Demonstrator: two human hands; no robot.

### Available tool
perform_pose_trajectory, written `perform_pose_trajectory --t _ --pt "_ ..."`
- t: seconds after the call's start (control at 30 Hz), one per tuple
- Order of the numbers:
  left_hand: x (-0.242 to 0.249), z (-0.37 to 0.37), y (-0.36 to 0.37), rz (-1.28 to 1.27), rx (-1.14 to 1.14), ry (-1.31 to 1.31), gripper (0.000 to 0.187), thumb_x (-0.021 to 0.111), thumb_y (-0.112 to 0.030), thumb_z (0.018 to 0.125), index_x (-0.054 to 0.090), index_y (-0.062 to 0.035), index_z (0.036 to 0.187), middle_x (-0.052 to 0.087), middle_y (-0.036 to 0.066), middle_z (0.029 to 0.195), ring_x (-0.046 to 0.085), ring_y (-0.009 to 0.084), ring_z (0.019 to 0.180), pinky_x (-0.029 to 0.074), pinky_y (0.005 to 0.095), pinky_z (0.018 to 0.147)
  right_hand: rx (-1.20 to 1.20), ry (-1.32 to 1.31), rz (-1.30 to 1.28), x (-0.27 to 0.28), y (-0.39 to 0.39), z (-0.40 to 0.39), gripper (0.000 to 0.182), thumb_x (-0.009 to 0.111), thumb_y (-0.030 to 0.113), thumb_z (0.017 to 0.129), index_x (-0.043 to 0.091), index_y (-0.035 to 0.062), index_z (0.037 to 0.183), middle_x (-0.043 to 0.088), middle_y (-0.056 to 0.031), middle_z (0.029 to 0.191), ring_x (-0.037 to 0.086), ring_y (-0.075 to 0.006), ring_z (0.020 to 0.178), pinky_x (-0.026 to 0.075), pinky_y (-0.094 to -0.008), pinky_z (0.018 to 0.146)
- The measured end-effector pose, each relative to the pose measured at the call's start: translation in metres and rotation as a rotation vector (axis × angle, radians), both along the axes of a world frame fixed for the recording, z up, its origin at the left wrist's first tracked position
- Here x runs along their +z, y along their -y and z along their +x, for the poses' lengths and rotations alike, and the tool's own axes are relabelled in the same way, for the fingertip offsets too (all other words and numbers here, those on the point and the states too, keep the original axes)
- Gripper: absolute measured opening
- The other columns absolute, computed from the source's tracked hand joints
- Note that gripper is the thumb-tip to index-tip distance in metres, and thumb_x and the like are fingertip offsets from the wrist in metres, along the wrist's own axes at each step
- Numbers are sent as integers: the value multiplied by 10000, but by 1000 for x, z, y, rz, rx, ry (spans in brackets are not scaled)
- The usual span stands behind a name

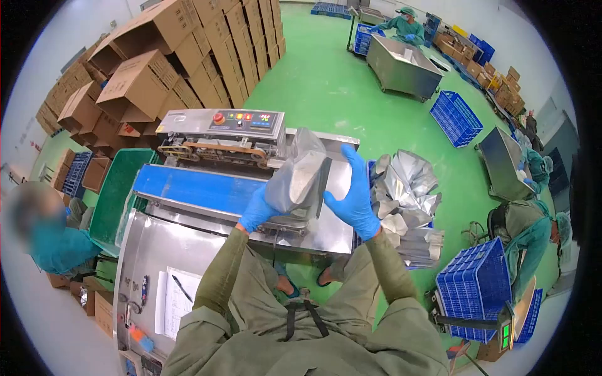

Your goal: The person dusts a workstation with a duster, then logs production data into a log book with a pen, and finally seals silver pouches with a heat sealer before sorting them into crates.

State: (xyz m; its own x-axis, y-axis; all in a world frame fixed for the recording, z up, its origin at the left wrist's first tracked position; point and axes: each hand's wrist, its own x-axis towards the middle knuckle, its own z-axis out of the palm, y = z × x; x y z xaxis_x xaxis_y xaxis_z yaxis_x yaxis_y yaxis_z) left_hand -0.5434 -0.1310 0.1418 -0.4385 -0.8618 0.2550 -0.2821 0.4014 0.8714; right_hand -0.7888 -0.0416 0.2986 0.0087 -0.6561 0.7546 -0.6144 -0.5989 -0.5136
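A clear and silver plastic bag (300,178) with pale contents stands upright in front of me, at the right end of the sealing machine's blue conveyor belt (197,187). Blue-gloved, my left hand (258,212) is closed on the bag's lower left side. My right hand (357,197), gloved alike, is open to the right of the bag, fingers stretched up and thumb tip close to the bag's edge. Behind the belt runs the band sealer (219,135) with a red knob and lit displays. Several filled silver bags (407,185) are heaped in a blue crate at my right.
A steel table (169,235) at left bears a notebook (179,294) and pen. Beyond it, a green bin (119,194) stands near a seated person (63,241). Stacked cartons (207,50) rise behind the machine. Blue crates (473,288), steel carts (401,69) and co-workers are at right.
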Motion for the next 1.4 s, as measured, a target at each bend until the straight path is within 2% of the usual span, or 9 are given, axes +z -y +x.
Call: perform_pose_trajectory --t 0.3,0.47,0.57,0.73,0.97,1.03,1.07,1.17,1.4 --pt "132 26 -20 69 -178 42 457 704 -220 880 550 -22 1262 646 130 1096 633 227 1036 507 336 876 78 -37 291 -53 13 -14 137 695 144 867 629 47 938 627 -126 810 633 -301 740 501 -383 644" --pt "121 57 10 -780 -109 867 213 654 -183 867 603 -90 1052 654 126 982 657 292 867 529 399 715 -41 -511 26 -81 9 -64 171 686 96 808 601 79 955 584 -124 820 601 -309 742 484 -388 613" --pt "100 63 -10 -1027 8 522 262 655 -130 849 613 -98 1106 684 103 1104 671 287 940 546 376 760 53 -395 -83 -91 -3 -65 193 700 70 782 593 78 943 594 -134 843 612 -327 777 500 -395 647" --pt "83 9 -36 -380 299 -259 171 667 -110 904 714 -16 1040 709 30 937 619 92 823 507 279 766 36 246 205 -90 -11 -24 171 644 61 906 700 28 1064 675 -74 845 630 -148 754 492 -298 659" --pt "43 -3 16 243 364 -211 167 686 -113 862 713 10 752 625 12 623 540 76 572 416 283 517 -75 839 507 -91 23 -7 235 666 162 909 670 -29 771 557 24 633 477 -56 569 385 -263 494" --pt "-16 11 43 210 397 20 206 711 -134 829 702 11 683 635 59 597 567 114 546 427 294 515 -123 840 512 -133 41 -6 259 674 163 897 641 -2 701 542 3 582 484 -78 496 372 -271 443" --pt "-71 21 67 -359 366 371 231 738 -169 798 698 25 678 653 100 606 589 135 544 450 322 526 -138 865 547 -146 43 -2 272 672 166 898 630 1 686 538 0 569 485 -85 479 372 -275 435" --pt "-45 15 47 104 520 -54 227 710 -182 782 686 16 674 649 153 627 623 215 544 466 382 546 -147 931 610 -153 51 12 330 657 176 903 590 6 629 521 -16 525 485 -109 437 373 -300 420" --pt "-101 59 124 -362 396 678 295 648 -315 819 721 -58 696 671 148 668 658 305 616 498 425 608 -203 815 603 -192 102 31 335 652 195 899 608 -9 638 506 -9 529 449 -98 461 367 -312 430"
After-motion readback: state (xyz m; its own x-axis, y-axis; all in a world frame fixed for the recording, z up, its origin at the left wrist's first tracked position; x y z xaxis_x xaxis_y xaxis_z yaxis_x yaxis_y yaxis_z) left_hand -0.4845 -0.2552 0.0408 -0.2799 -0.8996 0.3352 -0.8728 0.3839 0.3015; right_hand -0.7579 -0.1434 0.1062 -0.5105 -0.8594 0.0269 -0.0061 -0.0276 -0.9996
